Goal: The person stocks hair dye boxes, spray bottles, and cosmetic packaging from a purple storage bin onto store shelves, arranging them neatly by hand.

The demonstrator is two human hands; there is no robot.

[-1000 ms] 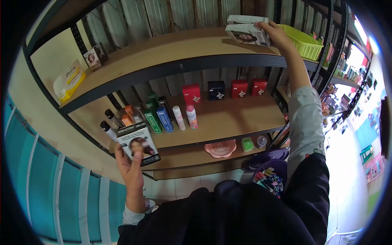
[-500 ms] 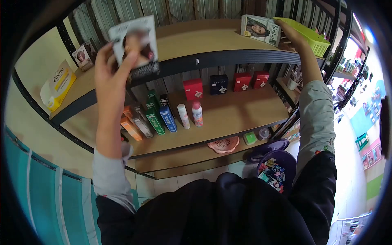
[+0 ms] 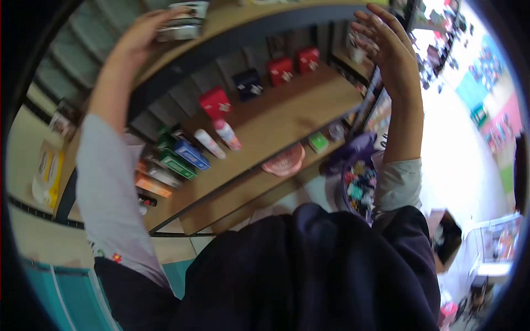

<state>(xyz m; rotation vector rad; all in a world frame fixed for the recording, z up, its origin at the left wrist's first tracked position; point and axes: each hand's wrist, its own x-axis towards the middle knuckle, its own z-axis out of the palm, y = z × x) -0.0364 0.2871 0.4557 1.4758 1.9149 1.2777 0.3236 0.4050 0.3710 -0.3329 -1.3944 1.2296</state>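
Both hands reach up: left hand (image 3: 139,39) grips a box (image 3: 182,22) with unreadably blurred print, right hand (image 3: 389,52) is open.

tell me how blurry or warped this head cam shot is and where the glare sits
Head view: motion blur smears everything, worst on the box in the left hand and the open right hand; fisheye bends the shelf edge inside a dark round border; daylight blows out the floor at right.

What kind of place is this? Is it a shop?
Probably a small shop: wooden shelves carry neat rows of red boxes, blue and green cartons and spray cans, and the left hand holds a packet up top.
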